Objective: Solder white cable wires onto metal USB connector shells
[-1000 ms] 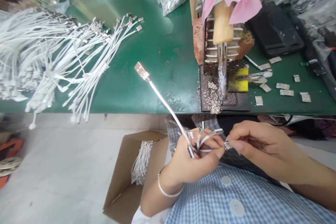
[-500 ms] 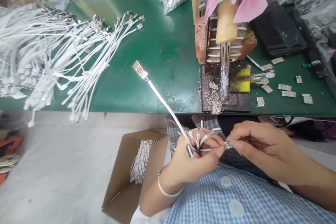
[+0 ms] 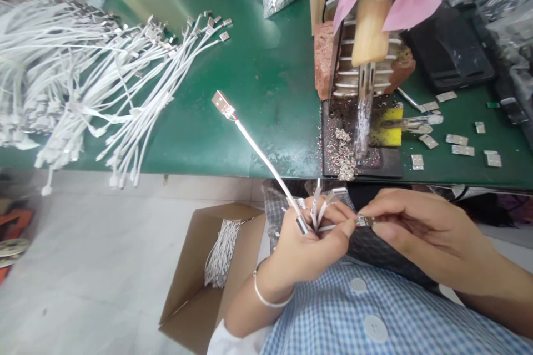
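Green table (image 3: 258,66) fills the upper view. Big heap of white cables (image 3: 83,77) on its left part, ends fanned toward the middle. Soldering stand (image 3: 366,61) with wooden handle and pink paper sits on the right part, over a black tray (image 3: 387,163) holding a yellow sponge (image 3: 391,128) and metal scraps. Small metal shells (image 3: 458,150) lie scattered right of the tray. Cardboard box (image 3: 187,283) on the floor below the table edge, bundle of white wires inside. Left hand (image 3: 310,247) is curled tight round a small bunch of short cables (image 3: 320,213); one long one (image 3: 266,163) sticks up-left, its connector (image 3: 223,104) in front of the table. Right hand (image 3: 420,233) pinches a small metal piece (image 3: 363,222) between thumb and forefinger, touching the left fingertips (image 3: 348,228).
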Motion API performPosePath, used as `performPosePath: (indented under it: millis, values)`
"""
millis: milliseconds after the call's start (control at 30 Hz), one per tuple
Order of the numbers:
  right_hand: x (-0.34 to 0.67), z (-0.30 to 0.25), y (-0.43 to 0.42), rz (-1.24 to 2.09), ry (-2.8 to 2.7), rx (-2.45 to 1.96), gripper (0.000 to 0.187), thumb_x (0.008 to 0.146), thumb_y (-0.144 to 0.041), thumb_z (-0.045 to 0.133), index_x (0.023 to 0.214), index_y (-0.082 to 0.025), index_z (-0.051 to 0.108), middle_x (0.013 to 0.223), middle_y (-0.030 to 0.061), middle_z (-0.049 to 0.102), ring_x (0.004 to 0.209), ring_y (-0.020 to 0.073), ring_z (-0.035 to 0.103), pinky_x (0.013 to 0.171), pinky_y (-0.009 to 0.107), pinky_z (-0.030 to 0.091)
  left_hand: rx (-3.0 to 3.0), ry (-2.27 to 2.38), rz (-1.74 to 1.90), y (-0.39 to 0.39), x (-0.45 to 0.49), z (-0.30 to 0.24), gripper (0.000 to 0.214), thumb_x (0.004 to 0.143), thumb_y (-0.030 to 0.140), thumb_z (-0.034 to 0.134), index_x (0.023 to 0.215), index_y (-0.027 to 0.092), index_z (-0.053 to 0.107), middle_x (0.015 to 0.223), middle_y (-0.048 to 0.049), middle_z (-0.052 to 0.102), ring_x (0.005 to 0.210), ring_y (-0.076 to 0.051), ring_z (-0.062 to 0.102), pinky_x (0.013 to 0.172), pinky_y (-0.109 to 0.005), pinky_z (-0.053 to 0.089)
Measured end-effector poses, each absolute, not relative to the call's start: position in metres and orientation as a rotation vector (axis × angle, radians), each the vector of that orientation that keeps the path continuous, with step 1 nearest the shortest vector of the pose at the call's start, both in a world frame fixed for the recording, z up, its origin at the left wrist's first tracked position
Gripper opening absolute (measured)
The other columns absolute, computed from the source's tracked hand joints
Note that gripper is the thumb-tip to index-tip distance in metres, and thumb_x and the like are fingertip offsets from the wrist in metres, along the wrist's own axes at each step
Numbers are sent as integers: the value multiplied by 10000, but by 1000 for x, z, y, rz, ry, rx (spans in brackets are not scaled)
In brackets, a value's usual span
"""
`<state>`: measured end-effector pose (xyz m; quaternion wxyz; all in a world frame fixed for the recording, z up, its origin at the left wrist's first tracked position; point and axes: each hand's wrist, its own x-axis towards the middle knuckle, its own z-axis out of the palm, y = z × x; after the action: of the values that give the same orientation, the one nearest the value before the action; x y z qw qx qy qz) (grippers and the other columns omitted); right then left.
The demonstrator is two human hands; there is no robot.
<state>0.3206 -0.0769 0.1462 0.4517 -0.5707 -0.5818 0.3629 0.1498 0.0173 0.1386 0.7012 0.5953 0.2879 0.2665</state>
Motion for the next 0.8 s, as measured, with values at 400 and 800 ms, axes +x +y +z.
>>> performPosePath:
  millis: [400, 800]
  values:
    - [327, 147, -73, 366, -1615, -1519, 186, 909, -111, 511, 982, -258, 599, 751, 2, 594, 606, 130, 559, 545, 273, 431, 1277, 748, 628, 36, 165, 135, 165, 772, 171, 701, 641, 169, 602, 748, -45, 720, 639, -132, 621, 552, -253, 482]
    - [324, 140, -54, 11, -1615, -1617, 139, 850, -99, 600, 896, -227, 568, 907, 58, 646, 844, 184, 646, 712, 321, 531, 1259, 732, 687, 44, 178, 141, 167, 762, 122, 687, 616, 168, 620, 724, -21, 713, 673, -132, 644, 602, -246, 517]
